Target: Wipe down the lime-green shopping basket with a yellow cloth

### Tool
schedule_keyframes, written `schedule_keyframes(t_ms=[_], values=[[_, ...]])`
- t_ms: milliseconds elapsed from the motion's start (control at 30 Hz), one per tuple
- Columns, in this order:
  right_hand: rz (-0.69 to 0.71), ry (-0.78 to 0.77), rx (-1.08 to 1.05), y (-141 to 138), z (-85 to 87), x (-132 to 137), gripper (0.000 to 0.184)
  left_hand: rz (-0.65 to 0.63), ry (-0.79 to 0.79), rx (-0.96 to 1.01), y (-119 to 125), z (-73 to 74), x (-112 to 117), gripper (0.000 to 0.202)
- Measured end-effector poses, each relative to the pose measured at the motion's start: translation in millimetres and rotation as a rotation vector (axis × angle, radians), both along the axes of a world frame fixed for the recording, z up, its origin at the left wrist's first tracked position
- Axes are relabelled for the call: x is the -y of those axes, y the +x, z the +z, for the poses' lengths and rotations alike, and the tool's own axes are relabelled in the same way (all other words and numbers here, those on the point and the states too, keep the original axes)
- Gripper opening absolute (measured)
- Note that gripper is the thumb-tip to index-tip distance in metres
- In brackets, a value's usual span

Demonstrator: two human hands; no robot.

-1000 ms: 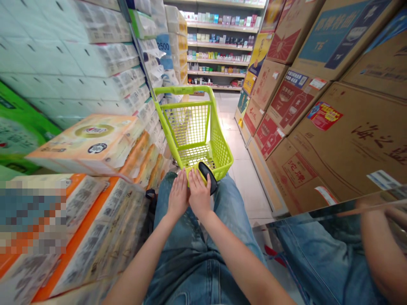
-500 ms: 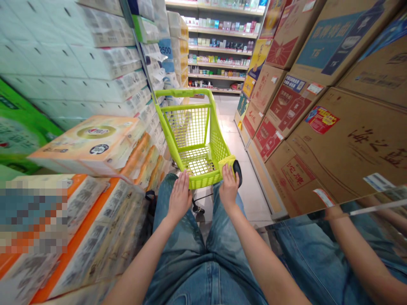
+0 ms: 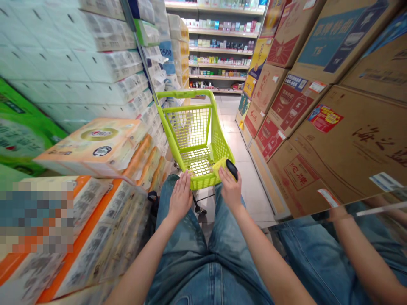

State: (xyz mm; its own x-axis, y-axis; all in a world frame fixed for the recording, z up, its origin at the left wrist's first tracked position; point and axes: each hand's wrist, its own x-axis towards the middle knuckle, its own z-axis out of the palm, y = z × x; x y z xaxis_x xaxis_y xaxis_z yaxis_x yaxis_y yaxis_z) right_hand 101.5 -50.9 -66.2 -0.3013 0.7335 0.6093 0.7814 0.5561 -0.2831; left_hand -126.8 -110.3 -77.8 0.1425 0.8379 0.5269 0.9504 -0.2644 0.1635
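The right hand [image 3: 230, 188] holds a yellow-black pad [image 3: 220, 165] at the green cart's [image 3: 221, 144] near right corner. The left hand [image 3: 181, 197], fingers straight, lies at the near left corner; its grip I cannot tell.

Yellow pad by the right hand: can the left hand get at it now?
Probably yes: the left hand is at the green basket's near left corner, with bare rim between it and the yellow pad, though the right hand partly covers it.
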Motion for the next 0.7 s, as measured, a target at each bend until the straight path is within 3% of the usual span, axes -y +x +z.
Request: schedule_keyframes(t_ms=[100, 167, 267, 400, 500, 600, 700], values=[[-0.14, -0.056, -0.067, 29.0, 0.9, -19.9, 0.072, -0.001, 0.004, 0.015, 3.2, -0.3, 0.3, 0.079], [-0.207, -0.089, -0.081, 24.8, 3.2, -21.4, 0.075, 0.0, 0.008, 0.03, 5.2, -0.6, 0.6, 0.079], [-0.212, -0.122, -0.035, -14.4, 8.6, -3.8, 0.077, 0.012, 0.005, 0.039, 7.2, -0.8, 0.9, 0.079], [-0.015, -0.175, 0.014, -83.2, 16.2, 33.6, 0.071, 0.013, -0.006, 0.025, 5.6, -1.3, 1.7, 0.08], [0.069, -0.174, 0.009, -104.5, 19.5, 47.3, 0.064, 0.001, -0.012, 0.007, 2.4, -2.3, 2.0, 0.08], [0.151, -0.145, 0.046, -83.4, 19.9, 39.5, 0.064, 0.0, -0.002, 0.009, 1.0, -2.6, 1.4, 0.078], [0.122, -0.125, 0.045, -32.3, 18.0, 13.6, 0.068, -0.001, -0.003, 0.02, 2.2, -1.3, 0.6, 0.078]])
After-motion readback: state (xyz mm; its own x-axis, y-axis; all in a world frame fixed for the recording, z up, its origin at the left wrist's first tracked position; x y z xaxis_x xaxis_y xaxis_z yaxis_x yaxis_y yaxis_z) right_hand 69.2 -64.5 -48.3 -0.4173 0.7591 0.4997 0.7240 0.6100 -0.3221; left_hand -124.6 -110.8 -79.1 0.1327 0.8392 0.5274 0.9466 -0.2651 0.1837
